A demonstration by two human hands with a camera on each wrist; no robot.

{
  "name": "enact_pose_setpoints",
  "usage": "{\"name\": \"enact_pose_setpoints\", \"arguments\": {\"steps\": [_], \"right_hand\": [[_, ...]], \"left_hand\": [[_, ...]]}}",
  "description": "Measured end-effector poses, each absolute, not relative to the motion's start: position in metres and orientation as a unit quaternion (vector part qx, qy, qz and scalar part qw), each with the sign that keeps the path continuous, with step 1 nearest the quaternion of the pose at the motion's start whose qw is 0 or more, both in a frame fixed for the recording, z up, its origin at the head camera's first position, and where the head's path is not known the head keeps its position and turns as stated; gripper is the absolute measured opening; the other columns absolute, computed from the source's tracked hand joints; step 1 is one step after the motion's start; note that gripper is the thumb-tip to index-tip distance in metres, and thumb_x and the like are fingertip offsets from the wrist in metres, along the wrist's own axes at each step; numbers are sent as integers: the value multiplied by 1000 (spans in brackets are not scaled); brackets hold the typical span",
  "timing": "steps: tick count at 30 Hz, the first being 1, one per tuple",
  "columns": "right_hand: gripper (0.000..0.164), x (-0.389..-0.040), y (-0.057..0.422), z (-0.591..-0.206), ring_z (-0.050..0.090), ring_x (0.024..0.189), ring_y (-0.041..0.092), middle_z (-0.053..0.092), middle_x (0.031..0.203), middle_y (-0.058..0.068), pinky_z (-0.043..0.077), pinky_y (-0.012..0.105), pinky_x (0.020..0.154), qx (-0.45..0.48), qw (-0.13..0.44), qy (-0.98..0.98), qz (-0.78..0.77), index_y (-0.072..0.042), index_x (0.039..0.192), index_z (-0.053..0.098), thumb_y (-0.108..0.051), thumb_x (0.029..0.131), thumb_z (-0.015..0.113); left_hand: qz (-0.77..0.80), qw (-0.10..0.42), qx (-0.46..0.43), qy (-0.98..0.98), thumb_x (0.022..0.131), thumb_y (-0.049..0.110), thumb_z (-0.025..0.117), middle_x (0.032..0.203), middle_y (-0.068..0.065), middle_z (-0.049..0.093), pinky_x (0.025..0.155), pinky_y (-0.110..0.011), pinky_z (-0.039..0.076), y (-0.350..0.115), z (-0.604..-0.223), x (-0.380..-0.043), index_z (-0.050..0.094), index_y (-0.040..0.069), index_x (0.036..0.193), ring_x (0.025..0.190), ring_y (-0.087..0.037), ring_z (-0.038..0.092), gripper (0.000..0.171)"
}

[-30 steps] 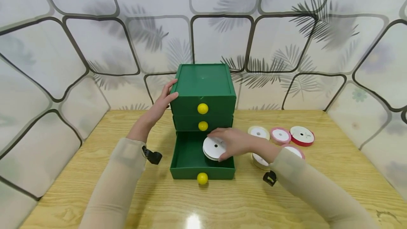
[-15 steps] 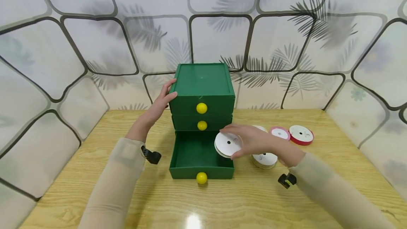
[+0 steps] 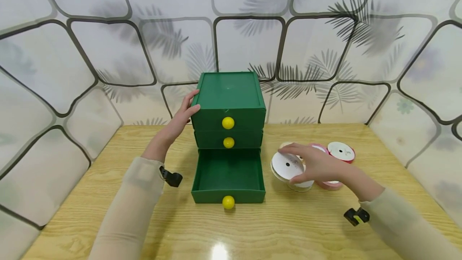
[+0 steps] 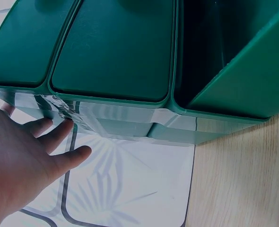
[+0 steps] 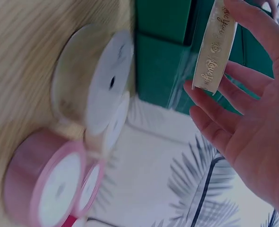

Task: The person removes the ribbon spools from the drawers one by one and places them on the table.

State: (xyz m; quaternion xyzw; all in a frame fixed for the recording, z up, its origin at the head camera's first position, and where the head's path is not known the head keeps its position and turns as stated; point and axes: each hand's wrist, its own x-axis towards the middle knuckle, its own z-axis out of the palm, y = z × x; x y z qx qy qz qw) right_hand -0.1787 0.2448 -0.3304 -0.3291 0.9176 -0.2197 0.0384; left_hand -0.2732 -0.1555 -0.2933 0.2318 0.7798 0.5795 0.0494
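A three-tier green drawer cabinet [image 3: 229, 91] with yellow knobs stands in mid-table. Its bottom drawer [image 3: 229, 171] is pulled out, with a bare floor. My left hand [image 3: 176, 125] rests along the cabinet's upper left side, fingers extended; the left wrist view puts its fingertips [image 4: 82, 151] by the taped side wall. To the right of the drawer, my right hand [image 3: 323, 165] pinches a white-faced ribbon spool [image 3: 285, 165] between thumb and fingers. Gold lettering marks the spool's cream ribbon [image 5: 214, 52] in the right wrist view. In the head view this spool overlaps another one beneath.
Several ribbon spools lie on the wooden table [image 3: 306, 224] at right. Among them are a pale wide spool [image 5: 108, 82], a dusty-pink one [image 5: 49, 179] and a red-edged one [image 3: 341, 151]. A patterned backdrop [image 3: 249, 47] rises behind the table.
My right hand has lifted the white-faced ribbon spool out of the bottom drawer and carried it right, over toward the other spools. My left hand has stayed on the cabinet.
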Motion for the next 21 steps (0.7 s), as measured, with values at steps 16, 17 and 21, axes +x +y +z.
{"name": "enact_pose_setpoints", "arguments": {"steps": [16,17,21], "right_hand": [[81,-159,313,-347,52,112,33,54,134,17,46,49,83,-258,-19,934,-247,-3,132,57,-38,67,89],[82,-158,317,-349,52,112,33,55,132,17,46,48,83,-251,-22,937,-243,-3,132,57,-39,66,89],[80,-155,337,-356,53,109,26,58,128,16,48,43,80,-239,-44,942,-230,-2,129,58,-37,65,90]], "left_hand": [[589,48,232,772,101,40,36,159,-12,6,107,-61,16,-156,-295,-273,5,28,156,143,-33,13,64],[588,48,233,773,101,40,36,159,-12,6,107,-61,16,-156,-295,-273,5,28,156,143,-32,13,64],[585,48,232,776,101,41,36,159,-11,6,107,-61,16,-156,-295,-273,6,29,156,143,-31,12,64]]}}
